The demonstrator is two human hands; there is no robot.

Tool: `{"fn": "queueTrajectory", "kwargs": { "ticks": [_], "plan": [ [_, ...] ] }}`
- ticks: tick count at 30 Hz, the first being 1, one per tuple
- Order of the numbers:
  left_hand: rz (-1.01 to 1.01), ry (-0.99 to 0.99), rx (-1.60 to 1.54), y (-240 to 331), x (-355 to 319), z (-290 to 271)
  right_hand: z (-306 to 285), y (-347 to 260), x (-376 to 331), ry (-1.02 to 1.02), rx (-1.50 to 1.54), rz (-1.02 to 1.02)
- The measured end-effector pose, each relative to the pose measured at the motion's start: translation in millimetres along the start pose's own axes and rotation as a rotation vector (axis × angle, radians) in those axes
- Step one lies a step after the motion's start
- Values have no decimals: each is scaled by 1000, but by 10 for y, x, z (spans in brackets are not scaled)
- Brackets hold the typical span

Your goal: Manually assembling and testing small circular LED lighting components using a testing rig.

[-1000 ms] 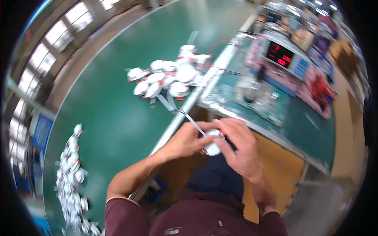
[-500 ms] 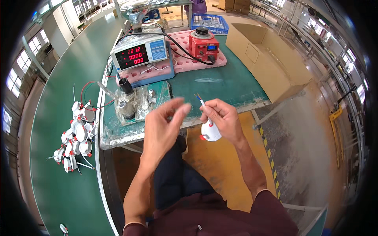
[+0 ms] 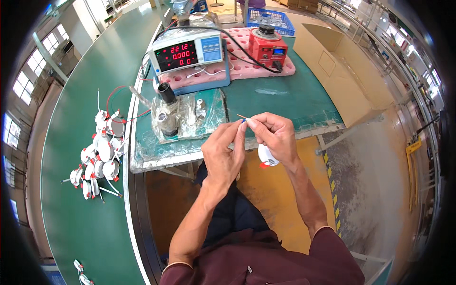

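My right hand [image 3: 276, 137] is closed in a pinch on the cable of a small white round downlight [image 3: 267, 155]. The lamp hangs beneath the fingers, mostly behind the hand, with a red clip at its lower edge. From the cable end a brown wire [image 3: 242, 116] points up and left. My left hand [image 3: 224, 154] meets the right one, its thumb and fingertips pinched at the blue wire [image 3: 244, 120] of the same cable. Both hands are held just over the workbench's near edge.
A white meter [image 3: 187, 53] with red digits and a red box with a black knob [image 3: 267, 50] stand on pink foam [image 3: 240, 71]. Nearer lies a plastic-wrapped board with sockets [image 3: 187, 116]. Several downlights [image 3: 105, 151] are heaped on the green left table. A cardboard box [image 3: 316, 64] stands right.
My left hand has moved right to the cable end and closed on the blue wire. The right hand still holds the downlight's cable. The whole view has shifted slightly.
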State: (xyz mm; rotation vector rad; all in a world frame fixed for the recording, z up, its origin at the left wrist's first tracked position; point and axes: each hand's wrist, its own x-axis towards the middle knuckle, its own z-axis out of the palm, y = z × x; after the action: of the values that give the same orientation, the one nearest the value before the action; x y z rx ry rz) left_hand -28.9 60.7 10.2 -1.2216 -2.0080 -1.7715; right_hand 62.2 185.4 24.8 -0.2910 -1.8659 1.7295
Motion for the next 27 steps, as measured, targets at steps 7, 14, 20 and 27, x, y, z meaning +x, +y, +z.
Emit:
{"fn": "queueTrajectory", "kwargs": {
  "ticks": [7,14,20,27],
  "plan": [
    [235,-168,229,-80,289,-399,121,57,98,-170,-69,80],
    [179,-57,140,-162,316,-437,245,130,275,-118,1,120],
    [314,-199,233,-345,-318,-393,222,292,549,-74,2,94],
    [366,-444,348,-512,-385,-53,134,542,836,-280,98,212]
  ]
}}
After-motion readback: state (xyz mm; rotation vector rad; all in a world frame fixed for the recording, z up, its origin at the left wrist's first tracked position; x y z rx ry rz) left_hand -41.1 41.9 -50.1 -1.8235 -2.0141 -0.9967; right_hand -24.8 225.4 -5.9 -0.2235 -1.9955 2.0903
